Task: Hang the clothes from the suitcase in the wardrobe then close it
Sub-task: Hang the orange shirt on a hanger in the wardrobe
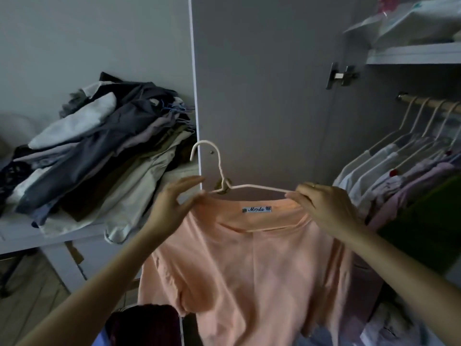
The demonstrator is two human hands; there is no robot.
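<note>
We pinched the peach shirt point(249, 265) on its white hanger point(259, 188) with our left hand point(172, 208) and right hand point(324, 208), left of the wardrobe rail point(429, 104).

This is a bedroom or dressing corner of a home, shown by an open wardrobe point(274, 83) whose rail point(429, 104) carries hung garments point(389, 171) on white hangers, a shelf point(414, 54) of folded linen above, and a heap of clothes point(99, 156) on a pale worktop point(37, 236).

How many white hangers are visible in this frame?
5: one hanger held with the peach shirt, four on the wardrobe rail at right. More may be hidden.
</note>
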